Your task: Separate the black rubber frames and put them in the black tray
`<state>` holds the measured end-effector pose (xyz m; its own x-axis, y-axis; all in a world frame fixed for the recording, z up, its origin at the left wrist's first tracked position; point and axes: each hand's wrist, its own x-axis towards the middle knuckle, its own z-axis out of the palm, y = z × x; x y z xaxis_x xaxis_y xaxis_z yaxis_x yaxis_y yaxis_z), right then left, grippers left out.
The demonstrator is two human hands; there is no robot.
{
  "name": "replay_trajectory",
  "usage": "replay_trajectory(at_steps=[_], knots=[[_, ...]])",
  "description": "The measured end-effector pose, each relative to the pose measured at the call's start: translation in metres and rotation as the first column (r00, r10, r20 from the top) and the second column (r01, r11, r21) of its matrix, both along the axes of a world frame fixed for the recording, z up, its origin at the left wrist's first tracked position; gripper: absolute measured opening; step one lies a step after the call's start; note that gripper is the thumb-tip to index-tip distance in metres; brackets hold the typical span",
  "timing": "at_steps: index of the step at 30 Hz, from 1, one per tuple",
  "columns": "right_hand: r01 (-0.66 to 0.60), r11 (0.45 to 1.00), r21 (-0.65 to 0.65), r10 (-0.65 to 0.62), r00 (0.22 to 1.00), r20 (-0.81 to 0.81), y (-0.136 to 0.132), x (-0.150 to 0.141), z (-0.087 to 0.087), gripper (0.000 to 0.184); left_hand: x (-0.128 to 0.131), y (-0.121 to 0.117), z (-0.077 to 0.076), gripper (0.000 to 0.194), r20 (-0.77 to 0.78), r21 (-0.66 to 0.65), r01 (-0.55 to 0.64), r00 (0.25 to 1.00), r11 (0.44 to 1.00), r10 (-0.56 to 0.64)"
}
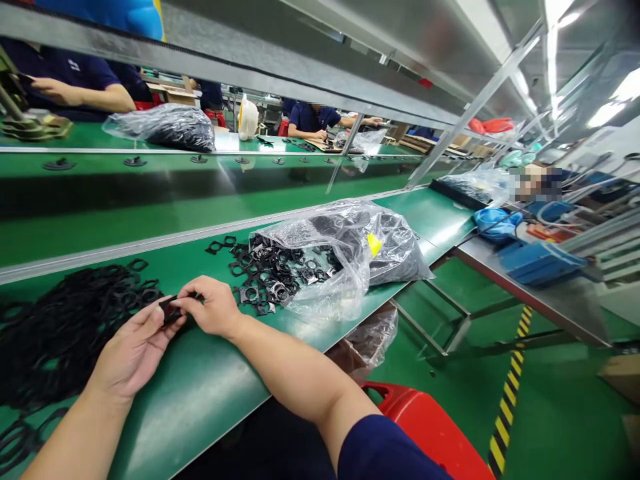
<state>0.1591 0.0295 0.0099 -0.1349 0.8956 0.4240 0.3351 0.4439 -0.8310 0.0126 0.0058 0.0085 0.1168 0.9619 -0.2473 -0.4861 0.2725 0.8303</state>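
Working at a green belt bench [200,387], the person is pinching a small black part [170,310] between both hands at about 11 o'clock. Far left, at 10 o'clock, a heap of black rubber rings [60,333] is lying loose on the belt, apparently placed within easy reach of the left hand [135,353]. That hand is closing its thumb and fingers on the near end of the part, while the right hand [210,307] is pressing its fingertips [187,297] onto the far end. Neither hand is spread, and the part is mostly hidden between them. At 12 o'clock, dark frames with metal inserts [270,280] are spilling from a clear plastic bag [340,253], probably left open so pieces can slide toward the hands. Beyond them, a co-worker in a navy shirt [313,120] is sitting at the facing bench. A yellow tag [374,244] is clinging to the bag, but no writing on it can be read. A red stool [420,427] is standing at 5 o'clock, black-and-yellow hazard tape [507,387] is running along the floor at 4 o'clock, and a blue crate [540,263] is resting on a steel side table [550,313] at 2 o'clock.
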Motion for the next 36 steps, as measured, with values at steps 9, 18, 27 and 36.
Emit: replay_trajectory(at_steps=[9, 18, 27, 36], knots=[[-0.393, 0.806, -0.442, 0.034, 0.777, -0.629, 0.008, -0.006, -0.013, 0.042, -0.008, 0.0, -0.002, 0.034, -0.091, -0.009, 0.07, 0.993, 0.998, -0.07], [-0.278, 0.909, -0.311, 0.144, 0.908, -0.393, 0.006, -0.002, -0.007, 0.019, -0.003, 0.002, -0.004, 0.029, -0.083, -0.073, 0.046, 0.995, 0.996, -0.052], [-0.263, 0.833, -0.487, -0.064, 0.828, -0.556, 0.013, -0.004, -0.014, 0.042, 0.006, -0.001, -0.004, 0.038, -0.158, 0.054, -0.154, 0.974, 0.987, 0.161], [0.023, 0.991, -0.135, -0.041, 0.99, -0.136, 0.005, 0.0, -0.01, 0.019, 0.007, 0.002, -0.001, 0.047, -0.117, 0.071, -0.229, 0.965, 0.971, 0.236]])
